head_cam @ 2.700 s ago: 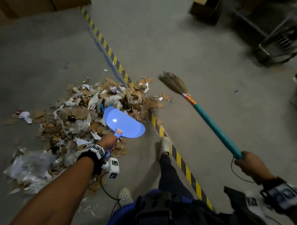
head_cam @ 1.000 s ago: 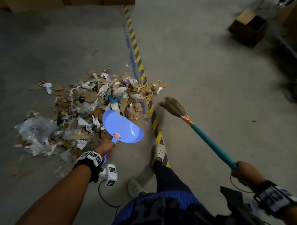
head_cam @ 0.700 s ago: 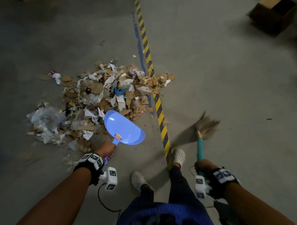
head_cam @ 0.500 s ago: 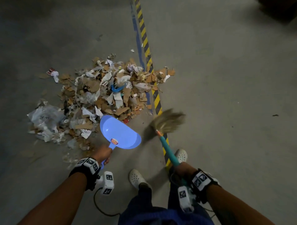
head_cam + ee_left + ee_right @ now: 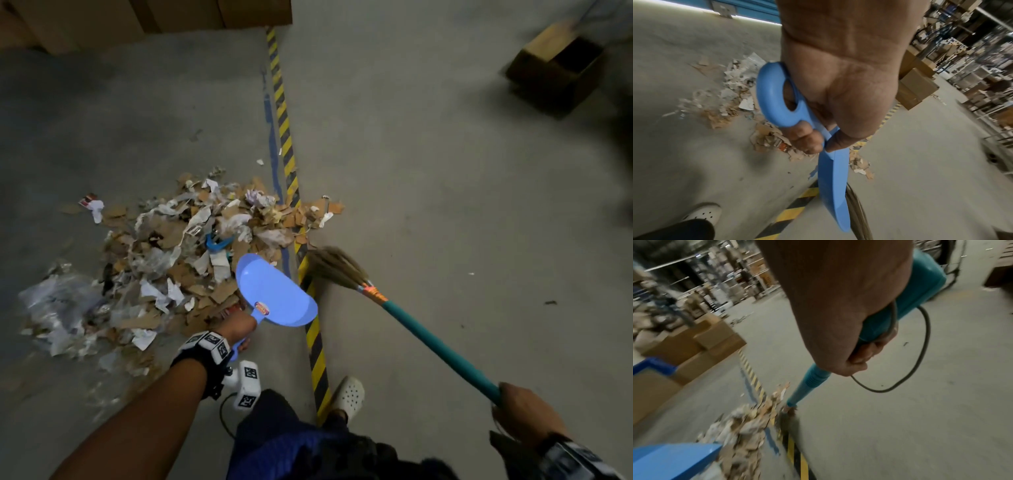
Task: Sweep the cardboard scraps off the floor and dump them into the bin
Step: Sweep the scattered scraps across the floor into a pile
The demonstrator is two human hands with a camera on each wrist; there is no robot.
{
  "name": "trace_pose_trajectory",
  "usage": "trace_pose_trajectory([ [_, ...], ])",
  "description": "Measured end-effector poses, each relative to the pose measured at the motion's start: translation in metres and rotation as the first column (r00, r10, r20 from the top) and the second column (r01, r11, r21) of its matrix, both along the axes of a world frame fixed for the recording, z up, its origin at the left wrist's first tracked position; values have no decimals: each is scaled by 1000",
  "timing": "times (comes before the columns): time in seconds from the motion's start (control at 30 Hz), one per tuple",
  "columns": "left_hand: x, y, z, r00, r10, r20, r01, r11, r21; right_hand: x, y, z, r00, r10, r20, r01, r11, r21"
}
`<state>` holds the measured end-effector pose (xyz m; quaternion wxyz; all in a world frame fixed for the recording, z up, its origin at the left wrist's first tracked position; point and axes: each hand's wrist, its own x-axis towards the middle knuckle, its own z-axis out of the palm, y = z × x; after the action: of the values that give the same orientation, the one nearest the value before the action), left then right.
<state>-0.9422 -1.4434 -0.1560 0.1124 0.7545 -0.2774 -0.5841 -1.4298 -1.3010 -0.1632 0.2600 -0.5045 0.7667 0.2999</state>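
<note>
Since half a second earlier, the straw-bristled broom with the teal handle (image 5: 404,315) has been swung out rightward, its bristles now laid on the yellow-and-black striped floor tape (image 5: 310,329). The handle is clasped by the right hand (image 5: 522,416), fingers curled round it. The glossy blue plastic dustpan (image 5: 274,296) is gripped by the left hand (image 5: 238,329) and appears empty. The heap of torn brown cardboard scraps and crumpled paper (image 5: 178,263) lies unswept on grey concrete; nothing is binned yet.
</note>
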Motion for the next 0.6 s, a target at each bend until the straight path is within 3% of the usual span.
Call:
trace_pose_trajectory([
  [0.17,-17,-63,-8,997,-68,21,68,998,15,-40,-58,3,991,-132,8,132,991,-10],
  [0.27,-12,-99,-22,998,-63,20,62,996,60,-34,-114,6,960,-263,93,274,953,-128],
  [0.33,-8,-126,-31,999,-36,15,35,997,64,-18,-160,11,882,-392,263,443,879,-174],
  [0.4,-2,-152,-39,1000,-26,12,26,997,70,2,-213,9,744,-509,433,602,792,-102],
  [0.53,21,-194,-52,1000,19,-7,-19,997,73,57,-330,-21,451,-725,521,814,573,93],
  [0.6,39,-207,-67,1000,26,-4,-25,996,89,94,-379,-42,450,-741,498,797,585,150],
])
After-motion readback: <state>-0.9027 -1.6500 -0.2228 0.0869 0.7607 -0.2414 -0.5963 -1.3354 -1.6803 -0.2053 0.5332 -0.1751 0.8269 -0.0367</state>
